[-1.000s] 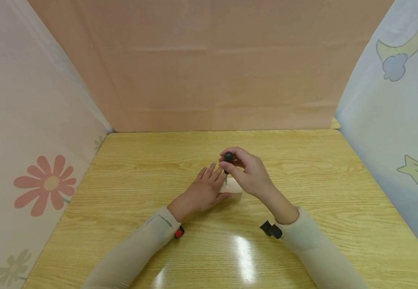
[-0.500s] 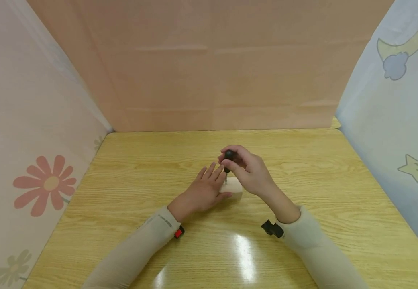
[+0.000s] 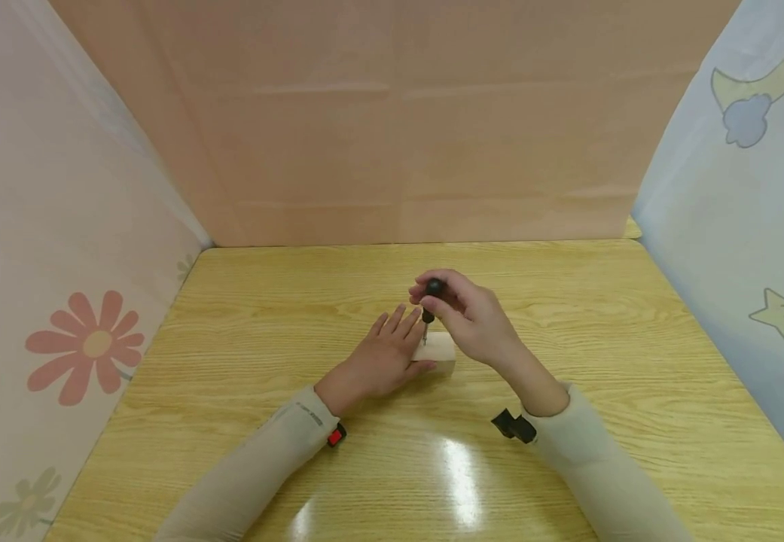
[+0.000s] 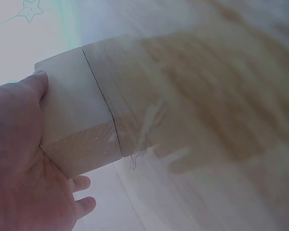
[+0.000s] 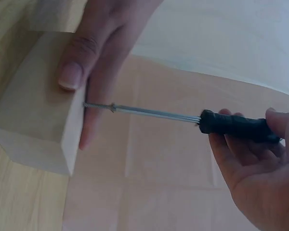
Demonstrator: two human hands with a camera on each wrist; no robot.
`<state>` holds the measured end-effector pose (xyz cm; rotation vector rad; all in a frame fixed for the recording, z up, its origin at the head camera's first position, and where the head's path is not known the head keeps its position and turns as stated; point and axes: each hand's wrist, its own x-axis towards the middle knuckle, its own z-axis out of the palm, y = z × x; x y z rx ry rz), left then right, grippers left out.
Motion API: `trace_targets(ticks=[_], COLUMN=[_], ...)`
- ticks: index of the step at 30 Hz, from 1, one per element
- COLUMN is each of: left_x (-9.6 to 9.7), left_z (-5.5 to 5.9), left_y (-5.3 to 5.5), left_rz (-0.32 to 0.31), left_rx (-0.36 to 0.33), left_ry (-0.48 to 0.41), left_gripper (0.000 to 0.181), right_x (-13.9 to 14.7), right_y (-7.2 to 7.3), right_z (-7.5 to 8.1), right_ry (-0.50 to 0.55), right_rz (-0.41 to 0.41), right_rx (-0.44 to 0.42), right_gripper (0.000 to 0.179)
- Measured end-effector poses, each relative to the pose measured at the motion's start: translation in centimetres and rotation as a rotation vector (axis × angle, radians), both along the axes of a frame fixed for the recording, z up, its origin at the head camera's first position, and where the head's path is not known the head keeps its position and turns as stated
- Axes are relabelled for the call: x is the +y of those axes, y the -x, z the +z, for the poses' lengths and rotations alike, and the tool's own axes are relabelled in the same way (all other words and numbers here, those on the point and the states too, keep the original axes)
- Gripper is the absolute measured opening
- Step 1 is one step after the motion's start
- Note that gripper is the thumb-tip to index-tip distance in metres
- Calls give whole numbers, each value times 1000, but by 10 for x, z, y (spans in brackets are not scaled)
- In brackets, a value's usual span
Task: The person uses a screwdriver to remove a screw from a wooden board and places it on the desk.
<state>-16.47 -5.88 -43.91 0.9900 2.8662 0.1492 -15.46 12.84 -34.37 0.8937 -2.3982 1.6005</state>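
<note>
A pale wood-grain counter (image 3: 263, 316) fills the lower part of the head view, walled in by a peach back panel (image 3: 398, 120), a flower-printed sheet (image 3: 80, 350) on the left and a star-printed sheet (image 3: 781, 316) on the right. Near the counter's middle lies a small wooden block (image 3: 436, 350). The left hand (image 3: 381, 360) rests against the block's left side, its fingers (image 5: 72, 62) straight and lying together across the top face, the thumb along the near side. The right hand (image 3: 473, 320) hovers just above the block, its fingers (image 5: 231, 149) curled and pinching the black handle of a small screwdriver (image 5: 183, 118). The screwdriver stands upright over the block, its thin shaft meeting a screw (image 5: 98, 106) that enters the top face right beside the left fingertips.
</note>
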Motion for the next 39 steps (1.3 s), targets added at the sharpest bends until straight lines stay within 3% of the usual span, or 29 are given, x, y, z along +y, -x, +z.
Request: trace_targets(ticks=[7, 15, 23, 26, 31, 39], left_x=[-1, -2, -2, -2, -2, -2], left_z=[-1, -1, -3, -3, -1, -2], left_y=[0, 1, 1, 1, 1, 1], left_rz=[-11, -10, -20, -12, -1, -10], left_rx=[21, 6, 31, 18, -9, 2], left_ry=[-7, -16, -18, -17, -18, -22], left_gripper=[80, 78, 78, 78, 79, 78], right_x=[-6, -4, -7, -6, -3, -5], right_y=[-4, -2, -4, -3, -3, -3], right_z=[-3, 2, -4, 0, 5, -2], right_ry=[-4, 24, 14, -1, -13, 21], right_rz=[-89, 75, -74, -62, 19, -58], right_rx=[53, -31, 57, 72, 24, 52], right_gripper=[24, 25, 24, 26, 29, 22])
